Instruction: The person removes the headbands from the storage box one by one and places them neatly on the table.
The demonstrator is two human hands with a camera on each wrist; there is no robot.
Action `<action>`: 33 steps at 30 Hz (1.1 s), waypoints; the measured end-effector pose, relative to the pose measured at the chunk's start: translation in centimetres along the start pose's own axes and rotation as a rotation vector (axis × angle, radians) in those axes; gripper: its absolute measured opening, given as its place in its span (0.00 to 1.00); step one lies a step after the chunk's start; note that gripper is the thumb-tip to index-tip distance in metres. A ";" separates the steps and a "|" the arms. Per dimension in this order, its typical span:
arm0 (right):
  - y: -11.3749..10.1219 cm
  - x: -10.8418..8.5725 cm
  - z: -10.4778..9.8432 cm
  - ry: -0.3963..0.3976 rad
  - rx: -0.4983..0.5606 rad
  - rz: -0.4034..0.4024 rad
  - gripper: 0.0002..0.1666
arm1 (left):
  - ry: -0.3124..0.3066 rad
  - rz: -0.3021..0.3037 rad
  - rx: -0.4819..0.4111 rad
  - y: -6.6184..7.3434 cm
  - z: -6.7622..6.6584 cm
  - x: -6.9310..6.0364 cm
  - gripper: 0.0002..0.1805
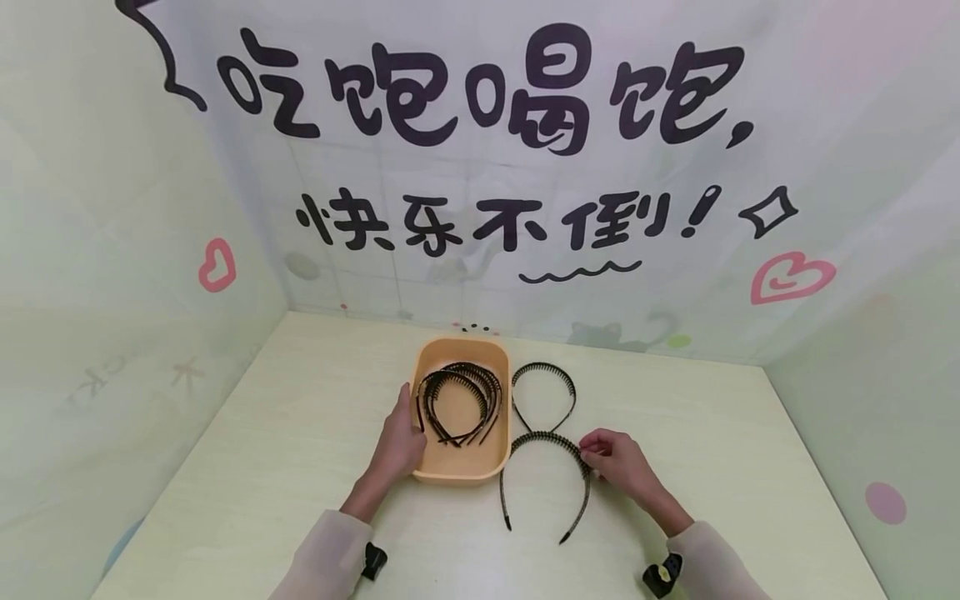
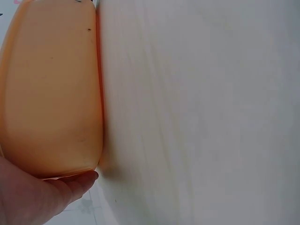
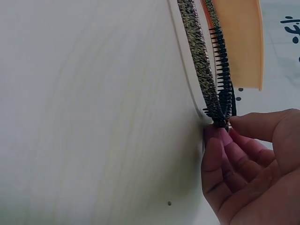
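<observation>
An orange tray (image 1: 457,478) holds several dark toothed headbands (image 1: 491,392). My left hand (image 1: 397,446) grips the tray's left wall, with the thumb at the rim; in the left wrist view the hand (image 2: 44,194) lies against one end of the tray (image 2: 51,93). Right of the tray, one headband (image 1: 575,387) lies on the table, ends toward me. Nearer to me is another headband (image 1: 587,492), its arch touching the first one's ends. My right hand (image 1: 622,467) pinches its right side between thumb and fingers, as the right wrist view shows on the glittery band (image 3: 199,56).
The pale table (image 1: 300,417) is bounded by a printed cloth backdrop (image 1: 465,167) behind and cloth walls at both sides. Black bands with small devices are on both wrists.
</observation>
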State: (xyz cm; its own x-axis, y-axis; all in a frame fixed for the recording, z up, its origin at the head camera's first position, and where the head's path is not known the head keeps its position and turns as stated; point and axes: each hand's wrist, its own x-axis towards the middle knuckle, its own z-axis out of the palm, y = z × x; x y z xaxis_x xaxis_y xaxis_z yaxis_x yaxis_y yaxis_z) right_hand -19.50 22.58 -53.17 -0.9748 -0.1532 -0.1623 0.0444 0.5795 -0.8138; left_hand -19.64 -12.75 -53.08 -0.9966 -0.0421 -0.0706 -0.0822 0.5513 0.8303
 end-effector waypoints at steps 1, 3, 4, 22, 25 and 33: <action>0.0 0.0 -0.1 -0.004 -0.012 -0.013 0.05 | 0.001 0.000 0.001 0.0 0.0 0.0 0.47; -0.1 0.1 -0.2 -0.016 -0.035 -0.037 0.06 | 0.001 0.002 0.003 0.0 0.0 0.0 0.47; -0.2 0.2 -0.2 -0.022 -0.047 -0.048 0.06 | 0.001 0.002 0.002 0.0 0.1 0.0 0.47; -8.1 3.0 1.7 -0.003 0.305 -0.066 0.12 | 0.001 0.001 -0.001 -0.1 0.0 -0.1 0.47; -9.7 4.1 2.8 -0.047 0.360 -0.090 0.13 | -0.001 0.004 -0.007 -0.1 -0.1 0.0 0.47; -13.0 5.1 5.5 -0.151 0.214 -0.131 0.20 | -0.004 0.006 -0.017 -0.1 0.0 0.0 0.47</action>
State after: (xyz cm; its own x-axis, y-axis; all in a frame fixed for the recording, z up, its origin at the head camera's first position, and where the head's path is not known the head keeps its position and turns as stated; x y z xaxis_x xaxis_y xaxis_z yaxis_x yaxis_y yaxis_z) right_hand -23.87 9.85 -46.49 -0.9324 -0.3424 -0.1157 -0.0193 0.3668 -0.9301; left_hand -19.66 -12.81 -53.15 -0.9971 -0.0355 -0.0678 -0.0762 0.5372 0.8400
